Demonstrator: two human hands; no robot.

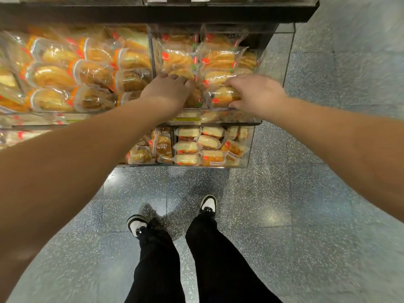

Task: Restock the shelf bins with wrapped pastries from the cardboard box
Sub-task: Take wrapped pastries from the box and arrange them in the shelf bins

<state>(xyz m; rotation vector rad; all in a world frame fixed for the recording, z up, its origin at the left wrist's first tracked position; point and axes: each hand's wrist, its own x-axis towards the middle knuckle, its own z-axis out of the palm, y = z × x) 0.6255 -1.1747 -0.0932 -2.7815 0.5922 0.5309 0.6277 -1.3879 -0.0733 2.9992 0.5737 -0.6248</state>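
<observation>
Both my hands reach into a clear shelf bin [286, 62] filled with wrapped pastries. My right hand [255, 92] grips a wrapped bun [223, 96] at the bin's front right, fingers above it and thumb below. At the front left of the same bin, my left hand [168, 88] lies palm down on the wrapped pastries [177, 62], its fingers curled over them; whether it holds one is hidden. No cardboard box is in view.
A wider bin [65, 71] to the left holds orange-edged wrapped pastries. Below sits a lower bin [249, 149] of small wrapped cakes. A dark shelf [153, 14] runs overhead. Speckled grey floor stretches to the right and beneath my feet [207, 204].
</observation>
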